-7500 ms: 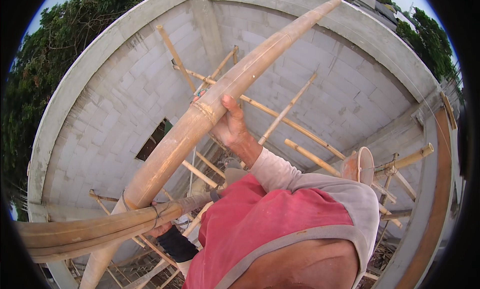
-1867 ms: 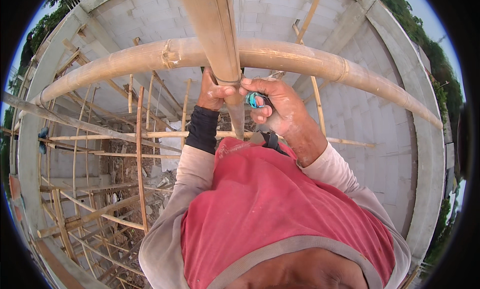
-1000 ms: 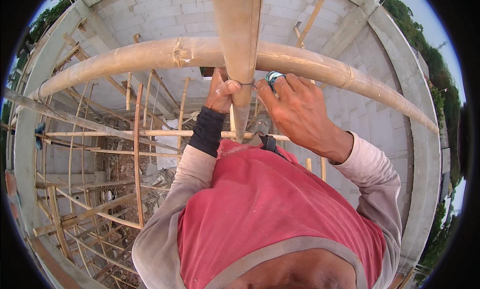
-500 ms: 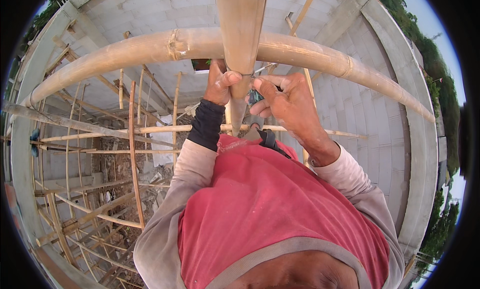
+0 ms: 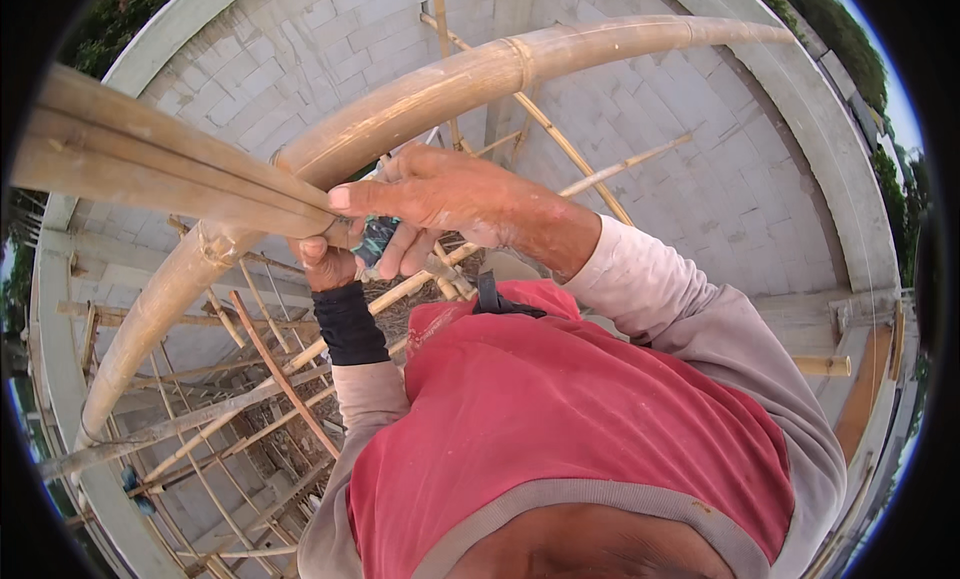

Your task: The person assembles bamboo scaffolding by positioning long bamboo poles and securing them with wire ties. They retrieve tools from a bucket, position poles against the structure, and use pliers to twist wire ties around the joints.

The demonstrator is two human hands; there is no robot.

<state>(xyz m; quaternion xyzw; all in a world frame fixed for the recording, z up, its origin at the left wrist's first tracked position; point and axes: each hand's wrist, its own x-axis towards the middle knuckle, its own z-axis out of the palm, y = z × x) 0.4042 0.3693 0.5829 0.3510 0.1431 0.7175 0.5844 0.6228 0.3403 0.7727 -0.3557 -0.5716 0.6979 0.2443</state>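
A thick upright bamboo pole (image 5: pixel 170 169) reaches in from the left and crosses a long curved bamboo pole (image 5: pixel 400 94). My left hand (image 5: pixel 325 264), in a black wrist band, is closed at the pole's lower part; its thumb shows and its other fingers are mostly hidden. My right hand (image 5: pixel 430 199) is closed around a tool with a dark and teal handle (image 5: pixel 375 241), whose kind I cannot make out. The right thumb presses near the pole where the two bamboos meet. Any wire at the joint is too small to see clearly.
Grey block walls (image 5: pixel 680 149) with concrete beams stand around me. Below on the left is a lattice of thin bamboo scaffolding (image 5: pixel 210 429) above rubble-strewn ground. A reddish wooden strip (image 5: pixel 285 374) slants through it. A short bamboo end (image 5: pixel 822 365) juts out at the right.
My view has turned, so the upright pole now slants in from the left and the crossing pole runs diagonally. Both hands stay at the joint; the right hand is now turned across the pole.
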